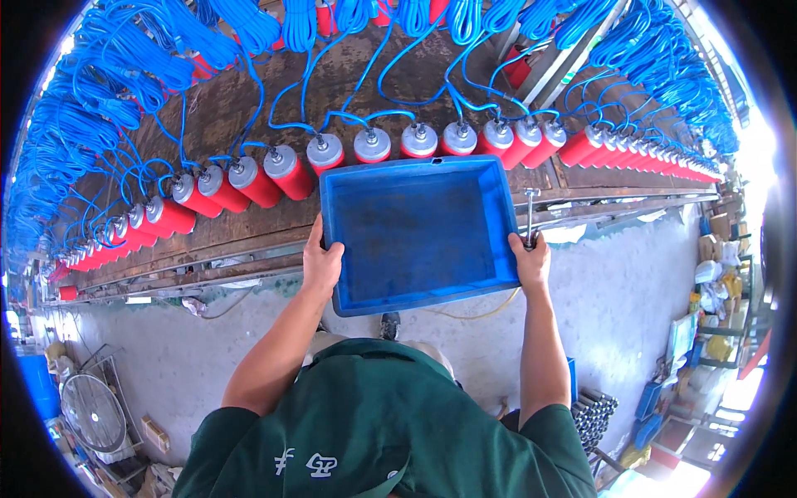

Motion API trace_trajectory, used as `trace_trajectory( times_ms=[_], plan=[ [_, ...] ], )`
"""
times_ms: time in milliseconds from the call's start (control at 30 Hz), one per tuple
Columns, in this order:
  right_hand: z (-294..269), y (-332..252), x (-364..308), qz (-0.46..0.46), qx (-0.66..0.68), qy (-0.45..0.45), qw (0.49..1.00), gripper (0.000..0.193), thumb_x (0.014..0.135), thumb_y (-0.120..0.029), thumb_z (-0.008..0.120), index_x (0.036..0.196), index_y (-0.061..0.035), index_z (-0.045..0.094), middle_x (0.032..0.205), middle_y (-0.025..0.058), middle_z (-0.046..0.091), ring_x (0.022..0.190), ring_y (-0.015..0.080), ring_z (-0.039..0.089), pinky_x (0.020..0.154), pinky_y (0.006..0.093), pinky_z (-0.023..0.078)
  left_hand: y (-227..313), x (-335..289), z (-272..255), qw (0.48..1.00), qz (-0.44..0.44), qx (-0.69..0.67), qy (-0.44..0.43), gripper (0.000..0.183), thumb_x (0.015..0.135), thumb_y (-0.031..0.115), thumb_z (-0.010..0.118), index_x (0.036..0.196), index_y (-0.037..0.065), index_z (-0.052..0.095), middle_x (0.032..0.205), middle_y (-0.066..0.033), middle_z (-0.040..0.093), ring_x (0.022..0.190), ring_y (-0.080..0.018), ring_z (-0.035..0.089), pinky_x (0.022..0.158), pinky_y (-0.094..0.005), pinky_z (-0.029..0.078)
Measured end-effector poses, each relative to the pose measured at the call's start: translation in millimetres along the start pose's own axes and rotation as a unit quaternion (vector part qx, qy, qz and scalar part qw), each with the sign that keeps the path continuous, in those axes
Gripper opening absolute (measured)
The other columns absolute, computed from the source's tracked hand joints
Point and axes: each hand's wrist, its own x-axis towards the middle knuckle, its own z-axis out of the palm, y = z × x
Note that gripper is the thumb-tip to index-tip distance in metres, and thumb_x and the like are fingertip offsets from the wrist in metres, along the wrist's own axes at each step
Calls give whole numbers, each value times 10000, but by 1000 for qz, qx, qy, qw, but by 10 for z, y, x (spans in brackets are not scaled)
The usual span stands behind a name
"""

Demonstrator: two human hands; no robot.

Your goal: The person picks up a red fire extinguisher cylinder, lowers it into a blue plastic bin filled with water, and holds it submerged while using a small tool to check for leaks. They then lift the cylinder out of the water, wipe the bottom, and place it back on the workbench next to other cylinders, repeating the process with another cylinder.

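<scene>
I hold a blue plastic tray (419,304) in front of me, by its two short sides. Nothing lies on its dark-smeared bottom. My left hand (322,264) is closed round the left wall, thumb up along the edge. On the opposite side my right hand (532,262) grips the right wall. A slim metal tool with a T-shaped end (530,207) sticks up from the right hand, its lower part among the fingers. Just past the tray's far edge stand red cylinders (290,176) with grey tops, each joined to a blue cable.
A long worn wooden bench (349,79) carries the row of cylinders. Coiled blue cables (149,58) are heaped along its far side. A metal post (573,58) rises at the back right. On the floor are a round fan (93,412) at left and stacked dark tubes (594,415) at right.
</scene>
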Motion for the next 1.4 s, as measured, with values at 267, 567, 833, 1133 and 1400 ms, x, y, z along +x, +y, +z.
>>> trace_trajectory(
  times_ms=[267, 567, 833, 1133, 1400],
  plan=[
    [42, 49, 125, -1, 30, 14, 999, 517, 853, -345, 876, 1035, 99, 685, 883, 159, 772, 801, 229, 724, 783, 370, 572, -131, 112, 74, 999, 20, 32, 24, 754, 899, 11, 525, 1637, 150, 466, 1415, -119, 675, 1160, -228, 696, 1012, -373, 548],
    [90, 68, 147, -7, 53, 18, 998, 517, 843, -355, 881, 1020, 85, 674, 894, 164, 782, 825, 252, 743, 798, 387, 575, -67, 299, 88, 998, 40, 54, 10, 735, 891, 47, 549, 1615, 169, 503, 1361, -132, 711, 1072, -244, 729, 972, -382, 565],
    [99, 35, 201, -47, 46, 33, 997, 466, 829, -361, 882, 919, 43, 667, 811, 160, 734, 755, 285, 697, 755, 426, 553, -84, 310, 119, 997, 66, 40, 13, 726, 895, 43, 548, 1612, 145, 500, 1403, -140, 686, 1121, -249, 714, 999, -385, 555],
    [93, 56, 414, -37, 13, 1, 999, 525, 871, -476, 822, 876, 23, 657, 800, 166, 709, 766, 293, 662, 766, 435, 527, -155, 371, 133, 996, 45, 77, 14, 736, 913, 80, 523, 1641, 159, 448, 1472, -171, 638, 1214, -309, 687, 1063, -433, 530],
    [-108, 367, 729, -74, -53, 42, 995, 537, 984, -492, 722, 886, 33, 663, 779, 177, 699, 721, 313, 657, 718, 463, 516, -24, 287, 176, 999, 33, 29, 14, 759, 879, 48, 547, 1628, 128, 463, 1392, -179, 682, 1102, -279, 715, 984, -378, 555]
  ],
)
